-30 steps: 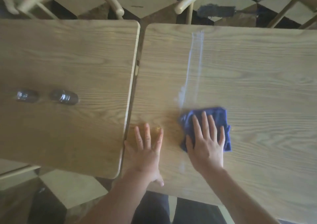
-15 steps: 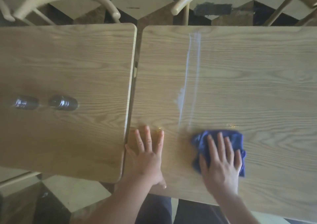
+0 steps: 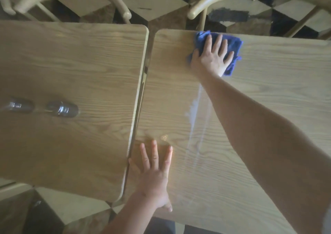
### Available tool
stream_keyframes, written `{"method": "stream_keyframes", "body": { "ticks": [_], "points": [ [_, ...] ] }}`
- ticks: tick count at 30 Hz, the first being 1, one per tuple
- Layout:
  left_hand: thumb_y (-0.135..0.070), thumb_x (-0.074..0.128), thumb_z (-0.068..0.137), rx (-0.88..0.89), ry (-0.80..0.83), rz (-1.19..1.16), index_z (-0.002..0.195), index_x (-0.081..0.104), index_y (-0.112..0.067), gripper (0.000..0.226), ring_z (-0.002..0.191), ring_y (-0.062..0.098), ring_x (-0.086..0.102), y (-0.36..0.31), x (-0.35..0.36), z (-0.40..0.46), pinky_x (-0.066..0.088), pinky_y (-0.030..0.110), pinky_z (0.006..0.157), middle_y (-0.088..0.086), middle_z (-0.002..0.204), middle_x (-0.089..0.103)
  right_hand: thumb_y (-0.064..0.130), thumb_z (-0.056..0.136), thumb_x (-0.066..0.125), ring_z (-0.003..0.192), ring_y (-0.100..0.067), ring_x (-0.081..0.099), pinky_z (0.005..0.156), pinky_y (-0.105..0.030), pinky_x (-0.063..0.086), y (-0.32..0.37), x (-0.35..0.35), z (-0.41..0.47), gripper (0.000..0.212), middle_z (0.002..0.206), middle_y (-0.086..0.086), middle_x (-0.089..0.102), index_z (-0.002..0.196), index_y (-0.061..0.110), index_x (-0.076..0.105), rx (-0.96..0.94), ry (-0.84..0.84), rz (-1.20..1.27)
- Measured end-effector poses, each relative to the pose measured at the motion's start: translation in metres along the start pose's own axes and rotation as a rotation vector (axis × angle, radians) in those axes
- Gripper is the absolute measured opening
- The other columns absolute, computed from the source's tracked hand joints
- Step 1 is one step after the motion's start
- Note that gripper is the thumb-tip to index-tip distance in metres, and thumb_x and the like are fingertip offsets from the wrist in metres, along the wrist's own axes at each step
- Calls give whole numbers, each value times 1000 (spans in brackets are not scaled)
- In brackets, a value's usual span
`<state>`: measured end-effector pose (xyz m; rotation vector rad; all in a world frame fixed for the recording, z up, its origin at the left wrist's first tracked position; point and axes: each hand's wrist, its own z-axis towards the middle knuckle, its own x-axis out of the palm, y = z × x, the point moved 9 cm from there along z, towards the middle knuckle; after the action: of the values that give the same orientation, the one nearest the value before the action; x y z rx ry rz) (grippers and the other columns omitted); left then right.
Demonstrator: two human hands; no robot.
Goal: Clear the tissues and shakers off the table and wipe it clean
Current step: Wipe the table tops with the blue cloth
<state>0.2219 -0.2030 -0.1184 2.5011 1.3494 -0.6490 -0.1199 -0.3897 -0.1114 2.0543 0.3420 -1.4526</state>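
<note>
Two shakers (image 3: 40,107) lie on their sides on the left table (image 3: 71,69), well apart from both hands; blurred, but they look like small clear glass w/ metal caps, so prob. hard, light, prone to roll, and best pinched round the body rather than the cap. No tissues in view. Across the gap, the left hand (image 3: 154,176) rests flat, fingers straight and spread, on the near corner of the right table (image 3: 268,94), holding nothing, likely bracing. A pale wet streak (image 3: 195,112) runs up the top btwn the hands. At the far edge, the right hand (image 3: 214,54) presses a folded blue cloth (image 3: 234,42) flat, fingers straight and splayed over it. Cloth looks soft, limp, prob. damp: a broad palm press should carry it better than a pinch, which would bunch it.
</note>
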Motion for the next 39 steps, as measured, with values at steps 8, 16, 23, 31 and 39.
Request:
{"method": "stream_keyframes", "body": {
  "ticks": [8, 16, 23, 31, 39],
  "points": [
    [-60, 89, 45, -25, 1, -10, 126, -54, -35, 167, 120, 48, -56, 0, -1, -1, -11, 82, 103, 13, 130, -66, 54, 96, 34, 153, -21, 10, 122, -53, 2, 140, 87, -138, 64, 166, 0, 17, 155, 31, 25, -746, 230, -168],
    [-62, 89, 44, -33, -1, -10, 126, -54, -36, 167, 120, 48, -56, 0, -4, -5, -12, 81, 104, 14, 130, -65, 56, 91, 34, 151, -21, 20, 121, -53, 12, -27, 12, -84, 64, 163, 5, 25, 151, 35, 32, -361, 6, -81],
    [-65, 87, 44, -34, 5, -3, 125, -56, -34, 167, 119, 50, -56, -1, -4, -4, -10, 83, 103, 16, 129, -66, 54, 91, 35, 151, -23, 16, 121, -57, 11, -243, -68, -116, 67, 164, -1, 21, 154, 30, 26, 147, -150, -41],
    [-61, 89, 46, -46, -33, -7, 123, -57, -34, 167, 119, 51, -56, -2, -2, -1, -8, 82, 104, 17, 129, -65, 49, 93, 38, 153, -27, 8, 120, -60, 3, -203, -59, -79, 71, 166, -8, 12, 157, 22, 22, 276, -206, 3],
    [-52, 92, 48, -57, -131, -28, 129, -52, -36, 166, 127, 47, -50, -5, -3, -6, -11, 70, 110, 13, 133, -63, 51, 93, 37, 153, -28, 7, 121, -58, 1, 12, 24, -85, 71, 166, -7, 12, 156, 22, 23, -267, 51, -75]
  ]
}}
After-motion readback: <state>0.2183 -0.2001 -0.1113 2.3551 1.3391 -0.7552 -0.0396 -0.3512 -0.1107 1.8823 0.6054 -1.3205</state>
